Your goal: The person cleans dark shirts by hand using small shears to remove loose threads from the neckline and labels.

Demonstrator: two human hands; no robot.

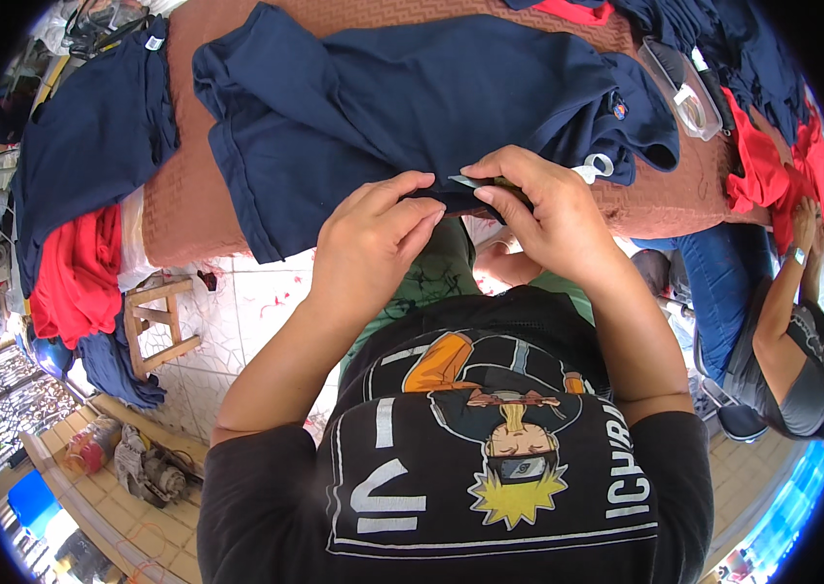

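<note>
Across the front edge of a padded brown surface lies a navy garment (402, 92), spread out with loose folds and a small round emblem near its right end. My left hand (373, 229) is closed in a pinch at its near edge, thumb and forefinger on the cloth. Between the thumb and fingers of my right hand (553, 209) is a small bladed tool (470, 181) with a pointed metal tip. Its dark handle is mostly covered by my fingers, and the tip points left along the garment's edge. A white tag or strip (594, 168) lies on the cloth beside my right hand.
Another navy garment (100, 136) and red cloth (81, 273) hang at the left, above a wooden stool (157, 326). A clear plastic container (689, 97) sits at the right. Beyond it, another person's hands (803, 229) touch red cloth. Red scraps dot the tiled floor (261, 336).
</note>
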